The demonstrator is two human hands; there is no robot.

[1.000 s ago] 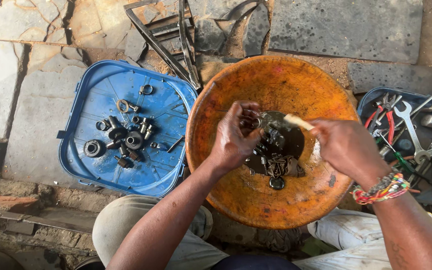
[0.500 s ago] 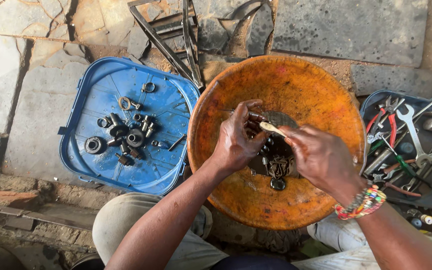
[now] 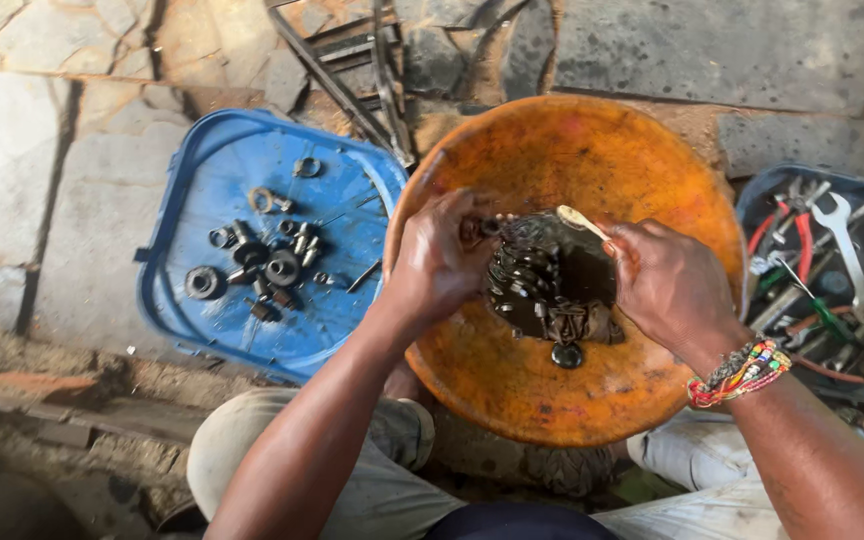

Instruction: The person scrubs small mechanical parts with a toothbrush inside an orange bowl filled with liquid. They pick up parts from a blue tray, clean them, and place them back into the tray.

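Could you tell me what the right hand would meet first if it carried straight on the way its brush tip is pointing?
Probably the left hand: the right hand aims its pale brush leftward over the oily parts, though depth is unclear.

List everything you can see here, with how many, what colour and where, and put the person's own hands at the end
Basin: one, orange, round, centre, between the knees.
Greasy metal parts: a dark pile, count unclear, in the basin's middle.
Lid tray: one, blue, left of the basin, on stone paving.
Nuts, washers and rings: many, grey metal, scattered on the blue tray.
Metal frame bars: several, dark, on the ground behind both containers.
Tool box: one, blue, right edge, holding tools.
Spanner: one, silver, in the tool box.
Pliers: one pair, red handles, in the tool box.
Bead bracelet: one, many-coloured, on the right wrist.
Left hand: gripping a small dark part over the pile.
Right hand: holding a pale stick-like tool, its working end hidden.
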